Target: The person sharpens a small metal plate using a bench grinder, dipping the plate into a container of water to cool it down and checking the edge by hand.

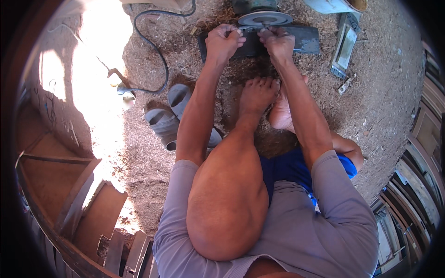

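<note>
The grey wheel [258,18] blocks my way ahead. I have room left of it, up to the black cord [167,72]; right of it, a long frame [344,50] sticks out.

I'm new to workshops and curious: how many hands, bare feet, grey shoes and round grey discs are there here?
Hands: 2 (left hand, right hand)
Bare feet: 2
Grey shoes: 2
Round grey disc: 1
Total: 7
</note>
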`<action>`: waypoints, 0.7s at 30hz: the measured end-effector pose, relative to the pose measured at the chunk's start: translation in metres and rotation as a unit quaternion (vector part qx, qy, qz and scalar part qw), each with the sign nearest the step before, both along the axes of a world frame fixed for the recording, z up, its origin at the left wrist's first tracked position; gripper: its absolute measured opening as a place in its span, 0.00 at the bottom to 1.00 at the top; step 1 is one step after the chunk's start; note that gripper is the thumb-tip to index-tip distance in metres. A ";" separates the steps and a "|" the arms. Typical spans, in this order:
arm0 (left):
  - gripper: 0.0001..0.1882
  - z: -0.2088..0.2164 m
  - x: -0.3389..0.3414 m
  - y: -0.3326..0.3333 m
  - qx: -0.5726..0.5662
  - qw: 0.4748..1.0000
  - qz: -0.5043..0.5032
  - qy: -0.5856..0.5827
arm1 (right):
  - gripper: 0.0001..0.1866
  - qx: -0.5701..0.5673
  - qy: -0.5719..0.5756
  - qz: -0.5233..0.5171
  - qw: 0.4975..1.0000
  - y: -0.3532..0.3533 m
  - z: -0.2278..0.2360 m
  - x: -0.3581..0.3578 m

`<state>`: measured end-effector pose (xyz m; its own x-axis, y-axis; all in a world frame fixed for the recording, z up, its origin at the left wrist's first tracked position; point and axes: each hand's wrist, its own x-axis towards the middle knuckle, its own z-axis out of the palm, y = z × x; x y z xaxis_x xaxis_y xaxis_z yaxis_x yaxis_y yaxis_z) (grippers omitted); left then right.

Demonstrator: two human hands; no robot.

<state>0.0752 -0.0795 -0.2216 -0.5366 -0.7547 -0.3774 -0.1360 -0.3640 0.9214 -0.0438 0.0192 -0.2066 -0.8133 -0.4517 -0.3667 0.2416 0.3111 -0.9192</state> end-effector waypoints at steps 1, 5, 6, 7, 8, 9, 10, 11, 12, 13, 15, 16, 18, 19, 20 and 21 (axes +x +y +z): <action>0.07 -0.001 0.000 0.000 0.003 1.000 0.001 0.003 | 0.07 0.013 0.008 0.007 1.000 0.000 0.000 0.000; 0.07 0.000 0.006 -0.002 -0.005 1.000 0.005 -0.006 | 0.08 0.076 0.036 0.032 0.996 -0.003 0.008 0.004; 0.07 0.002 0.006 -0.002 -0.001 1.000 0.006 -0.006 | 0.09 0.094 0.042 0.036 0.994 -0.003 0.011 0.004; 0.07 0.003 0.006 -0.001 0.003 1.000 0.008 -0.007 | 0.09 0.093 0.044 0.037 0.994 -0.003 0.010 0.004; 0.07 0.005 0.006 -0.002 0.000 1.000 0.008 -0.006 | 0.09 0.091 0.045 0.039 0.994 -0.003 0.008 0.004; 0.08 0.005 0.007 -0.002 -0.002 1.000 0.008 -0.005 | 0.09 0.089 0.047 0.040 0.994 -0.003 0.006 0.003; 0.08 0.004 0.007 -0.002 -0.004 1.000 0.007 -0.005 | 0.09 0.085 0.047 0.041 0.994 -0.003 0.004 0.003; 0.08 0.004 0.007 -0.002 -0.003 1.000 0.005 -0.003 | 0.09 0.081 0.047 0.043 0.995 -0.003 0.003 0.002; 0.08 0.004 0.006 -0.003 -0.002 1.000 0.004 -0.001 | 0.09 0.076 0.048 0.044 0.995 -0.002 0.002 0.002; 0.08 0.004 0.006 -0.003 0.000 1.000 0.002 0.001 | 0.09 0.059 0.035 0.034 0.997 -0.002 0.001 0.002; 0.08 0.002 0.005 -0.004 -0.007 1.000 -0.010 -0.007 | 0.09 0.025 0.009 0.013 1.000 -0.002 0.000 0.002; 0.08 0.000 0.004 -0.004 -0.011 1.000 -0.015 -0.012 | 0.09 0.017 0.004 0.010 1.000 -0.002 0.000 0.002; 0.08 -0.002 0.003 -0.004 -0.011 1.000 -0.011 -0.005 | 0.09 0.001 -0.006 0.003 1.000 0.000 0.001 0.000; 0.08 -0.003 0.002 -0.003 -0.011 1.000 -0.010 -0.002 | 0.08 -0.002 -0.008 0.001 1.000 0.000 0.000 0.000; 0.08 -0.003 0.001 -0.002 -0.010 1.000 -0.011 -0.004 | 0.08 -0.005 -0.010 0.000 1.000 -0.001 0.000 -0.001; 0.08 -0.003 0.000 -0.002 -0.010 1.000 -0.011 -0.006 | 0.08 -0.008 -0.012 -0.002 1.000 -0.001 0.000 -0.001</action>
<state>0.0753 -0.0816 -0.2246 -0.5493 -0.7498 -0.3689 -0.1554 -0.3421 0.9267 -0.0453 0.0187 -0.2069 -0.8055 -0.4550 -0.3797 0.2652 0.2962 -0.9176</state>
